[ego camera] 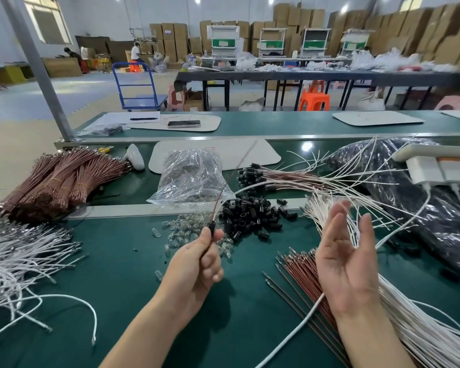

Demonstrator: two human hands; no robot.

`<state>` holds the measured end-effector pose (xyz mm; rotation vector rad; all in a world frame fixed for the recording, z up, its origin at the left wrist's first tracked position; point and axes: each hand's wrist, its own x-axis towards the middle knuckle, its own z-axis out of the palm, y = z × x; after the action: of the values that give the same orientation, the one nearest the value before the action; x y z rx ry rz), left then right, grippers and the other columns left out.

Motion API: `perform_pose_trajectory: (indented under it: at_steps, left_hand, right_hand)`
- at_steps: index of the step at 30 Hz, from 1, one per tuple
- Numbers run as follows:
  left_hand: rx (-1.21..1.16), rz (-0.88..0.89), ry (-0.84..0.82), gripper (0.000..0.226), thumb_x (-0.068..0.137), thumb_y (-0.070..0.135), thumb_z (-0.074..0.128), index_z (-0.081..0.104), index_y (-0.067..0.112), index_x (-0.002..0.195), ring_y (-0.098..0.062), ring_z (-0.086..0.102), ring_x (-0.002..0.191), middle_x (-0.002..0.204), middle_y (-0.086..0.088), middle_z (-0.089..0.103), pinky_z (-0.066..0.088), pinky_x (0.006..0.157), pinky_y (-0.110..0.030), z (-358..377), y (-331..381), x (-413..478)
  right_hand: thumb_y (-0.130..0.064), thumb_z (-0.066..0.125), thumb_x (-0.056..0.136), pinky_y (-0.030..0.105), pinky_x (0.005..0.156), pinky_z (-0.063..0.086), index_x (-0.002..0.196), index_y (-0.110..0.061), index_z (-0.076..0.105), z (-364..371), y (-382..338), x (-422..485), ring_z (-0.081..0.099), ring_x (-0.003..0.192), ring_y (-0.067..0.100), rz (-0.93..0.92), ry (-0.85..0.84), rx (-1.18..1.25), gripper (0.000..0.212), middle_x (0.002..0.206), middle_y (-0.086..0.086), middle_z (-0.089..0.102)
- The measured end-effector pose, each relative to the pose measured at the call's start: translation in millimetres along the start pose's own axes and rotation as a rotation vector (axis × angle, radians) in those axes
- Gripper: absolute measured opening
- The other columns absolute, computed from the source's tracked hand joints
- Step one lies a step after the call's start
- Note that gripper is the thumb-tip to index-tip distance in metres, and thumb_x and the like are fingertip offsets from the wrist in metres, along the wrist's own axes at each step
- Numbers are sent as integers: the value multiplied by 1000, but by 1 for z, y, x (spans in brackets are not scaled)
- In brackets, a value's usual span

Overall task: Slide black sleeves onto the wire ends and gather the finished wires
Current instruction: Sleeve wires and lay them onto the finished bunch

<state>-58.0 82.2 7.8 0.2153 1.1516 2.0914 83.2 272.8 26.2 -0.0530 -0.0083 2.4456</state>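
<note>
My left hand (201, 257) pinches a black sleeve (211, 226) with a thin brown wire (223, 189) and a white wire rising out of it, blurred by motion. My right hand (347, 261) is raised with its palm up and fingers straight, holding nothing. A pile of loose black sleeves (250, 216) lies just beyond my left hand, beside small clear bulbs (181, 229). Sleeved wires (276, 177) lie gathered behind the pile. Loose brown wires (303, 277) and white wires (414, 328) lie under and right of my right hand.
Bundled brown wires (61, 179) lie at the left, loose white wires (19, 258) at the near left. A clear plastic bag (191, 176) sits mid-table, a dark bag (436, 197) and white chargers (436, 171) at the right. A phone (183, 124) lies on the far bench.
</note>
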Motion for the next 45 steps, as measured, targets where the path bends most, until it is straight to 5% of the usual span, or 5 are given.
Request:
perform_pose_trajectory:
  at_steps: [6, 12, 18, 29, 45]
  left_hand:
    - [80, 25, -12, 38, 87, 38, 63, 69, 5, 103, -9, 31, 39, 53, 3, 35, 36, 39, -23, -2, -4, 2]
    - [249, 248, 82, 43, 90, 43, 56, 66, 4, 104, -11, 32, 42, 54, 2, 36, 39, 42, -23, -4, -5, 4]
    - [444, 291, -2, 31, 94, 46, 53, 74, 24, 93, -11, 35, 44, 55, 3, 39, 40, 46, -24, -6, -9, 2]
    - [822, 371, -28, 25, 98, 48, 47, 69, 38, 93, -16, 37, 49, 54, 3, 42, 36, 52, -35, 2, -14, -7]
    - [1005, 482, -106, 17, 100, 44, 52, 66, 36, 98, -4, 47, 48, 54, 6, 56, 41, 54, -20, 1, -16, -9]
  right_hand:
    - [-37, 78, 87, 18, 83, 58, 136, 10, 54, -4, 24, -3, 64, 123, 29, 189, -50, -370, 72, 136, 27, 59]
    - [-34, 59, 101, 15, 51, 50, 100, -20, 76, -1, 22, -2, 57, 58, 3, 215, -119, -507, 22, 72, -9, 64]
    - [-28, 42, 99, 42, 104, 47, 106, -30, 75, 0, -5, 0, 60, 125, 19, 31, -106, -226, 34, 137, 1, 62]
    - [-80, 74, 54, 44, 113, 43, 148, -29, 43, -7, 46, -4, 52, 137, 21, 222, -272, -851, 111, 149, 1, 54]
    - [-37, 78, 69, 23, 63, 56, 93, -23, 82, -10, 59, -6, 70, 77, 10, -3, -49, -1224, 29, 92, 4, 77]
